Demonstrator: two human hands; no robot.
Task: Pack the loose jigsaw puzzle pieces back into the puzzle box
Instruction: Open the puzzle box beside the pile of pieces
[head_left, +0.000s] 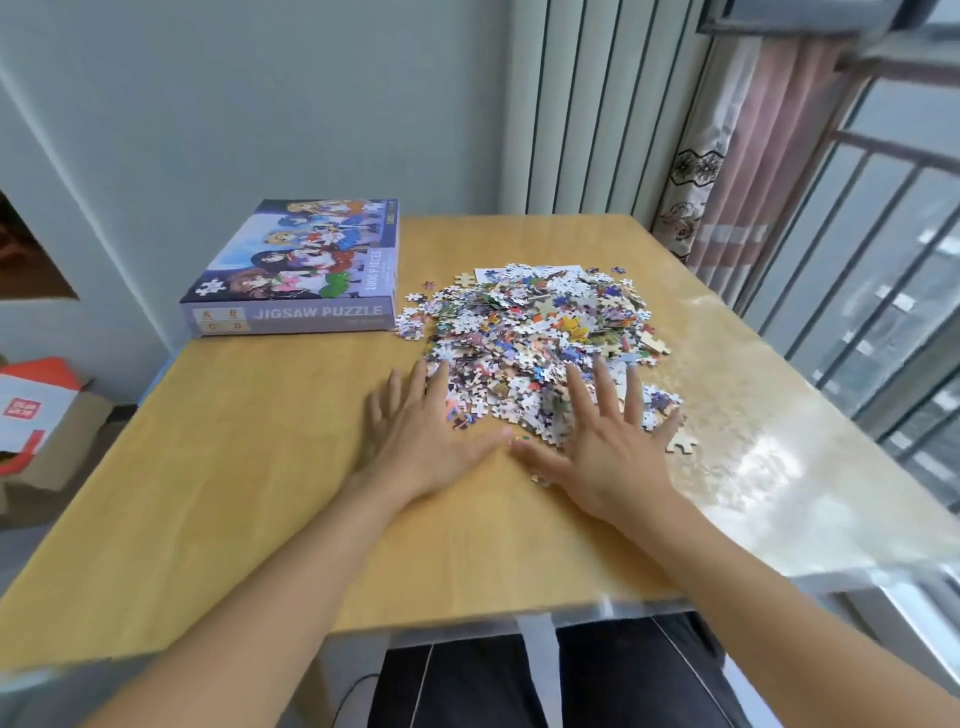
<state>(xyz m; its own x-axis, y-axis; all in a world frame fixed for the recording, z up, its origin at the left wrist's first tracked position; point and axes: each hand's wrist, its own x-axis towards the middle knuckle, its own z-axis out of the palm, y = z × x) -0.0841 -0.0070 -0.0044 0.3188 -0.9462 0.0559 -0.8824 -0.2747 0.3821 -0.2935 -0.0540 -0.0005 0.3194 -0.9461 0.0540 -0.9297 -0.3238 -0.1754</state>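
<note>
Puzzle box (296, 270): at the far-left corner of the table (218, 467), overhanging the left edge a little; lid on, printed side up, long side running from near to far; closed as it stands, so nothing packed yet by the look of it.

Left hand (415, 436): flat on the tabletop, fingers straight and spread, holding nothing; fingertips just touching the near-left fringe of the heap; thumb pointing inward toward the other thumb.

Loose pieces (540, 343): one broad heap right of the table's middle, stretching from the hands toward the far edge; a few strays at the fringes, one pale piece lying apart by the right little finger, another small one under the right wrist.

Right hand (608, 441): flat as well, fingers splayed and lying on top of the near part of the heap, gripping nothing; palm on bare wood.

Deciding relation: heap dead ahead of both palms, box off to the far left, well apart from the hands and just beside the heap's left fringe; left hand the nearer one to the box.

Likely next need: lid off first, then heap swept or scooped leftward toward the box; a judgement only.

Risk: strays near the right hand easily left behind.
</note>
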